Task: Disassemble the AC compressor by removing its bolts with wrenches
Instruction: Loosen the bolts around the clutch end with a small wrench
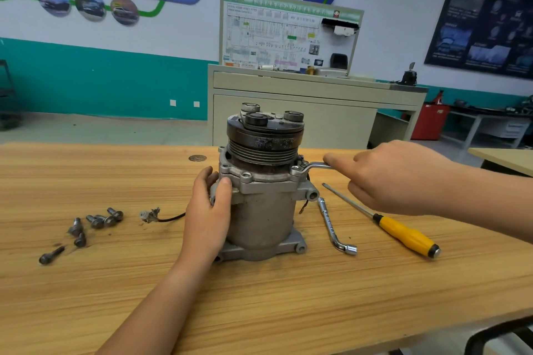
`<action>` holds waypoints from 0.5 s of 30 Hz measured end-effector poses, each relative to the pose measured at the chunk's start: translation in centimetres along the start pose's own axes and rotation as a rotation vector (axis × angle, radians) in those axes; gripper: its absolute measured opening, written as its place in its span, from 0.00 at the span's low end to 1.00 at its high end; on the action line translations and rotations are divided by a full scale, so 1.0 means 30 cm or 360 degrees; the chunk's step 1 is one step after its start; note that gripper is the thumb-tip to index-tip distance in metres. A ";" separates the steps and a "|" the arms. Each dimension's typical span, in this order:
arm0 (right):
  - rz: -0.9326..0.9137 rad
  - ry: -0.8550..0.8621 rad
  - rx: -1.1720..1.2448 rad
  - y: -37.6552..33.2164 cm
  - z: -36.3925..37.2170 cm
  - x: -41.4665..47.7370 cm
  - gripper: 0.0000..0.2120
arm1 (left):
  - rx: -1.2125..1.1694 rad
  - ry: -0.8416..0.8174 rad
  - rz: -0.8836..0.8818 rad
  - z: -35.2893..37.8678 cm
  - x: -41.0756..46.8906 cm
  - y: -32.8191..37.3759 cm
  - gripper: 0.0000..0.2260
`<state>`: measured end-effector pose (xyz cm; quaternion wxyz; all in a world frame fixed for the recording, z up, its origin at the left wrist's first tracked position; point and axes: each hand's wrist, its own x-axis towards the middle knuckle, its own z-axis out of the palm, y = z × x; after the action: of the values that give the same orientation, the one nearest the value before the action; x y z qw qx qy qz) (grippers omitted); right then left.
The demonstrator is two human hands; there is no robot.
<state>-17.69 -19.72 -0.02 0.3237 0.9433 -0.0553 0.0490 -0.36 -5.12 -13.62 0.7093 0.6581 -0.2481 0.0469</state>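
A yellow-handled screwdriver (403,233) lies on my wooden table (259,311); beyond it stand a beige cabinet (340,124) carrying a wiring-diagram board (274,37) and a red container (429,121).

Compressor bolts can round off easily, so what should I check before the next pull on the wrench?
1. Compressor upright on the table: ok.
2. Left hand grips the compressor's body: ok.
3. Wrench head squarely on a bolt: cannot tell, the joint is too small to see.
4. Right hand holds the wrench handle: ok.
5. Removed bolts lie well left of the work: ok.
6. Screwdriver and spare wrench lie flat below the swing: ok.
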 end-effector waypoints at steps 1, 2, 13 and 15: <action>-0.0045 0.0043 -0.0025 0.011 0.017 0.002 0.20 | 0.0010 -0.0012 -0.0004 0.000 0.002 0.000 0.23; -0.0097 0.0097 -0.0051 0.020 0.035 0.004 0.21 | 0.0014 -0.0032 -0.0001 -0.001 0.004 -0.002 0.24; -0.0154 0.0514 -0.0011 0.087 0.146 0.145 0.23 | -0.0125 -0.0136 0.0059 0.001 0.018 -0.005 0.27; -0.0117 0.0621 -0.0059 0.074 0.166 0.181 0.24 | -0.0150 -0.0125 0.0074 0.008 0.016 -0.003 0.27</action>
<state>-12.33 -24.91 -1.89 0.3471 0.9112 0.0419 0.2180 0.03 -5.49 -13.51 0.7279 0.6194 -0.2930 0.0257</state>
